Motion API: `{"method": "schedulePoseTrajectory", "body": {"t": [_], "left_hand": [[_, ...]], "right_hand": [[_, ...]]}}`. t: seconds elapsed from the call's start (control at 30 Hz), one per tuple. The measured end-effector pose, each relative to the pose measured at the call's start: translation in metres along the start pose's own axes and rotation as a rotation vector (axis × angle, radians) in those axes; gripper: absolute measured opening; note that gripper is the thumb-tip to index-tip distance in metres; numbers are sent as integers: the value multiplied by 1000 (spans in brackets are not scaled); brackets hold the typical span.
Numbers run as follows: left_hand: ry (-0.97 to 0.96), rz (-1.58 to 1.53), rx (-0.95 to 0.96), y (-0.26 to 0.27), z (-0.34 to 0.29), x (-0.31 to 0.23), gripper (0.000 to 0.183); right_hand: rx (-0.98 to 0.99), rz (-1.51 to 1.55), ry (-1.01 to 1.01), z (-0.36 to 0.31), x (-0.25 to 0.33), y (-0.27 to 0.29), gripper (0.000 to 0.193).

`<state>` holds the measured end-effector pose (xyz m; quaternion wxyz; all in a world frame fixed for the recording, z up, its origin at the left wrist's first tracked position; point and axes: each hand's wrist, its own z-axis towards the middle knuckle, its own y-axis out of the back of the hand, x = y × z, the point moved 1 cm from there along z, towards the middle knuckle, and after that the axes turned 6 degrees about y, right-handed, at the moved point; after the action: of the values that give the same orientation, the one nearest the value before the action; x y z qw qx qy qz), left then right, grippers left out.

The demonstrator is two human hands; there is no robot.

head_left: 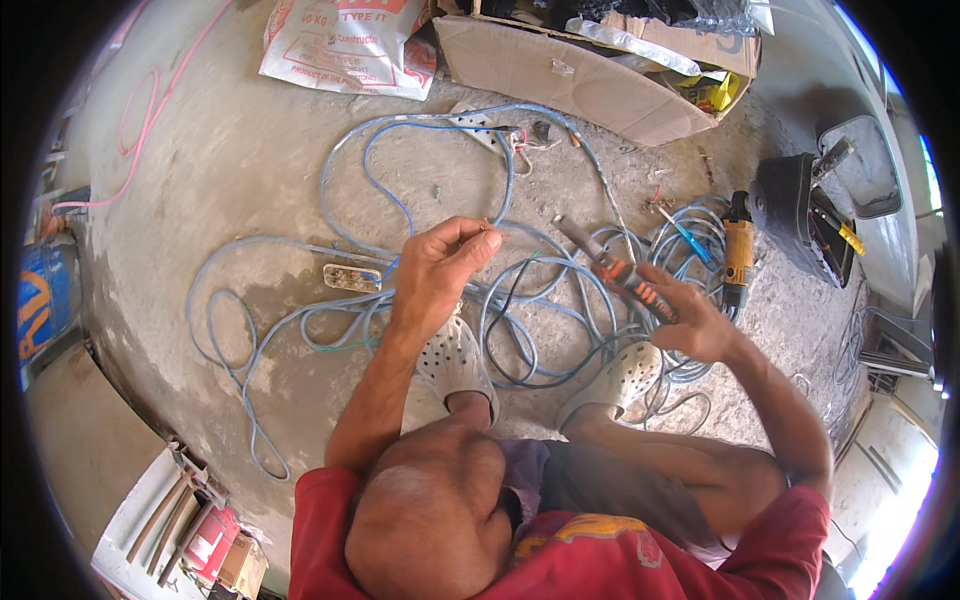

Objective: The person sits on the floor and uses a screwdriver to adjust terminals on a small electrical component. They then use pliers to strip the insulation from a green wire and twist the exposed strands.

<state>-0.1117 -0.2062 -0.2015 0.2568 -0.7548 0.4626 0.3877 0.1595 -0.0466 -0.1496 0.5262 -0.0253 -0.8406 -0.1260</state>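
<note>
My left hand (448, 265) is raised over the floor, thumb and forefinger pinched together. A tiny brownish bit shows at its fingertips, too small to name; a blue cable (530, 235) runs close to them, and I cannot tell whether they touch. My right hand (695, 318) is wrapped round an orange-and-black handled tool (640, 287). Its straight grey front end points up and left, toward my left hand but apart from it. Below lie loose loops of grey-blue cable. Beyond my left hand is an oblong pale socket block (352, 278), dirty on its face.
A white extension socket (478, 128) lies ahead near a cardboard box (570, 75) and a white-and-red sack (345, 45). On the right are a yellow-and-black power tool (738, 250), a blue screwdriver (690, 240) and a black toolbox (795, 205). My perforated clogs (455, 360) stand among the cables.
</note>
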Motion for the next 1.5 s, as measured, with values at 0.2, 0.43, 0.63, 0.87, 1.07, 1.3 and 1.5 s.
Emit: {"method": "schedulePoseTrajectory", "body": {"t": [0.2,0.43,0.63,0.87,1.07,1.3,1.5], "left_hand": [[-3,-22,43,-4,-6,-11,20],[13,-67,70,-4,-11,-14,18],[-71,-34,63,-11,-13,-16,14],[-60,29,64,-11,-12,-14,14],[-52,73,63,-8,-12,-12,14],[-72,129,87,-8,-12,-11,16],[-597,412,-57,-12,-10,-18,9]], "right_hand": [[-264,-818,421,17,-1,-5,66],[-320,-1079,492,19,16,1,62],[-372,-1142,513,20,19,0,58],[-367,-1160,501,17,18,2,52],[-364,-1218,521,21,22,6,45],[-363,-1249,556,21,21,10,32],[-110,-748,264,16,6,6,23]]}}
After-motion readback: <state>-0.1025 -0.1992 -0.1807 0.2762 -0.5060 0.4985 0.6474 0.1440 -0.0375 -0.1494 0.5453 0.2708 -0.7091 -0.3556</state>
